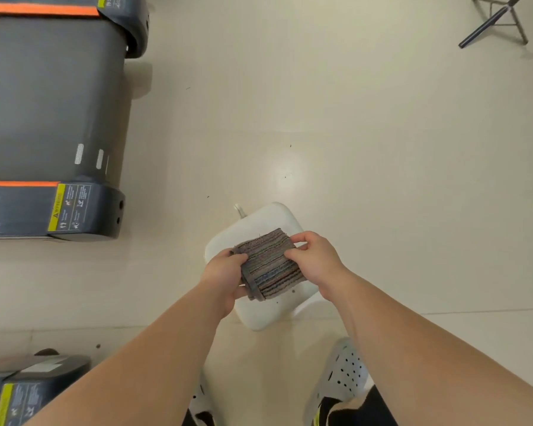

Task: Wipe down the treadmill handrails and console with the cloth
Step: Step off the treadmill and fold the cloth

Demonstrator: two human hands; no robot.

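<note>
A folded striped cloth point(268, 265), grey with thin coloured lines, is held over a white stool point(260, 226) in the lower middle of the head view. My left hand point(225, 273) grips its left edge, thumb on top. My right hand point(316, 259) pinches its upper right corner. The rear end of a dark grey treadmill point(53, 118) with orange side strips lies on the floor at the upper left, well apart from my hands. Its handrails and console are out of view.
A second treadmill's rear corner point(34, 388) with a yellow warning label shows at the bottom left. A black tripod base point(499, 20) stands at the top right. My feet in white perforated clogs point(342, 376) are below the stool. Pale glossy floor surrounds everything.
</note>
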